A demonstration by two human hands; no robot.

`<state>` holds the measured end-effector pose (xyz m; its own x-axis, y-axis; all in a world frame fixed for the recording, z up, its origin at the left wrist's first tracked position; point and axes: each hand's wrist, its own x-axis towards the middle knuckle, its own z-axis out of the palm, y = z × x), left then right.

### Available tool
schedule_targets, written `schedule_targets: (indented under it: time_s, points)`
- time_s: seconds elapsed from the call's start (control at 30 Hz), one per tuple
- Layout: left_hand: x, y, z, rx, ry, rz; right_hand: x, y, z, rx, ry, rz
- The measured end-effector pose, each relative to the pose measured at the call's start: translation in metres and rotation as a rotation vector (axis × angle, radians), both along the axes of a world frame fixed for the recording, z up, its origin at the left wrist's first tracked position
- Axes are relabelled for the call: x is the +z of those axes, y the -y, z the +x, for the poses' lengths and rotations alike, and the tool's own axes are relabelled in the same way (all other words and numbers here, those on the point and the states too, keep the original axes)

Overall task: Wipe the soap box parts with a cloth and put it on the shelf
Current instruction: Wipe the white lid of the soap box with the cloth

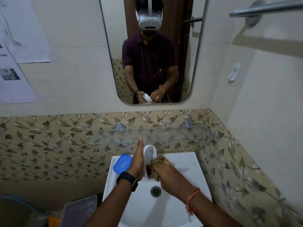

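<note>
Over the white sink (185, 164), my left hand (137, 163) holds a white soap box part (150, 153) on edge, thumb pointing up along its side. My right hand (165, 172) grips a brownish cloth (156, 163) and presses it against the inside of the white part. A blue soap box part (122, 163) with slots lies on the sink's back left corner. The glass shelf (164, 134) runs along the wall just above the sink.
A mirror (188, 46) hangs above the shelf. A metal towel bar (265, 8) and a white wall hook (234, 73) are at the upper right. The drain (155, 191) sits mid-basin. A lidded plastic bin (78, 210) stands at lower left.
</note>
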<state>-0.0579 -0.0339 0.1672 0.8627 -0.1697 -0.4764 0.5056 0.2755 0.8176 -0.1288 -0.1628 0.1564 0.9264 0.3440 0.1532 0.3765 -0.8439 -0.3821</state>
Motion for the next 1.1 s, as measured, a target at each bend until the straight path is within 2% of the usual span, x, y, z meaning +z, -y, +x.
schedule_targets:
  time_s: [0.07, 0.23, 0.3, 0.4, 0.47, 0.53, 0.63, 0.7, 0.8, 0.87, 0.93, 0.97, 1.07, 1.1]
  points:
    - [-0.002, 0.001, -0.004, 0.021, 0.014, -0.021, -0.003, -0.006, -0.005, -0.04, -0.081, 0.112]
    - [-0.008, 0.0, -0.006, 0.162, -0.012, -0.063, -0.008, -0.009, -0.012, -0.265, -0.394, 0.636]
    - [-0.011, 0.001, -0.007, 0.121, -0.029, -0.135, -0.004, -0.011, -0.012, -0.267, -0.497, 0.929]
    - [-0.014, 0.008, -0.015, 0.003, 0.032, -0.118, 0.008, -0.013, 0.002, -0.281, -0.559, 1.396]
    - [-0.017, 0.01, -0.02, -0.031, 0.092, -0.124, 0.014, -0.017, 0.008, -0.347, -0.531, 1.54]
    - [-0.019, 0.012, -0.021, -0.041, 0.096, -0.171, 0.012, -0.025, 0.005, -0.382, -0.469, 1.527]
    - [-0.016, 0.01, -0.022, -0.057, 0.049, -0.187, 0.002, -0.029, -0.003, -0.364, -0.399, 1.355]
    - [-0.011, 0.007, -0.018, -0.01, -0.001, -0.185, 0.0, -0.019, -0.002, -0.349, -0.327, 1.108]
    - [-0.002, 0.004, -0.011, 0.047, -0.024, -0.178, -0.001, -0.008, 0.001, -0.285, -0.217, 0.559]
    - [0.001, 0.006, -0.008, 0.043, -0.013, -0.181, -0.002, -0.011, 0.002, -0.296, -0.152, 0.451]
    - [0.001, 0.006, -0.007, 0.021, 0.009, -0.173, -0.001, -0.019, 0.007, -0.421, -0.081, 0.505]
    - [0.0, 0.007, -0.007, -0.006, 0.022, -0.168, 0.001, -0.022, 0.011, -0.525, -0.085, 0.632]
    - [-0.009, 0.01, -0.012, -0.087, 0.033, -0.188, 0.009, -0.031, 0.026, -0.745, -0.249, 1.252]
    - [-0.011, 0.011, -0.014, -0.087, 0.033, -0.196, 0.01, -0.035, 0.029, -0.748, -0.292, 1.353]
